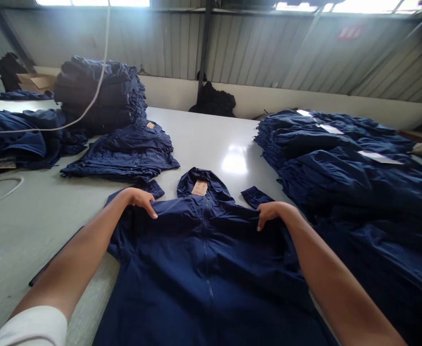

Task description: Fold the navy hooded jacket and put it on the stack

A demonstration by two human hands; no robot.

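Curled, both sets. The fingers (152, 210) of the left hand (137, 198) bend down over one shoulder of a navy hooded zip jacket (203, 259), tips pressed into the cloth and holding it. Those of the right hand (271, 212) hook over the other shoulder the same way, neither hand spread flat. Jacket lies face up on a pale work table (196, 137), its zip running down the centre. Hood (196, 180) sits beyond the collar, a tan hang tag (199, 188) inside it (printing too small to read). One cuff (255, 196) lies just past the right hand, another (153, 188) just past the left. Bare forearms reach in from both sides, a white sleeve (30, 327) on the left arm. Folded navy garment (120, 158) beyond the left hand, tall navy stack (99, 93) behind that. Large navy pile (340, 158) with white labels along the right, another navy heap (16, 139) far left. Black bundle (212, 101) against a corrugated metal wall (268, 48).
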